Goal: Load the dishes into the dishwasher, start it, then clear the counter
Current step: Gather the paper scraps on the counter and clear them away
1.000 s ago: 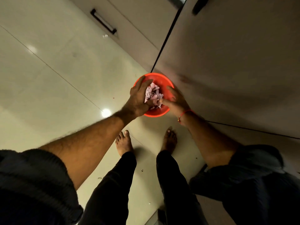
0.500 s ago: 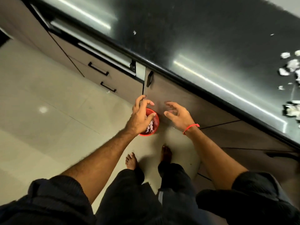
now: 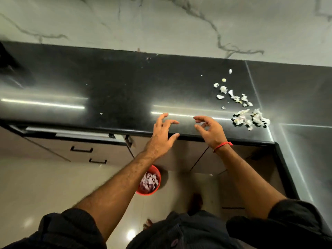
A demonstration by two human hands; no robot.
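Fingers of the left hand (image 3: pixel 161 135) are spread and loosely bent, holding nothing, above the front edge of the black counter (image 3: pixel 116 83); the right hand (image 3: pixel 209 131) beside it at three o'clock is likewise loosely curled and empty, with a red thread bracelet (image 3: pixel 222 146) on its wrist. A clear gap separates the two hands, and whether either touches the counter is hard to tell. Bare dark countertop runs from the hands toward nine and twelve o'clock up to the marble wall (image 3: pixel 161 24). White paper scraps (image 3: pixel 250 119) lie near the right hand at about three o'clock, close to the counter's corner. Down at six o'clock, on the pale floor (image 3: pixel 45 186) by the cabinet doors (image 3: pixel 181 159), stands a red bucket (image 3: pixel 156 172) holding pale scraps.
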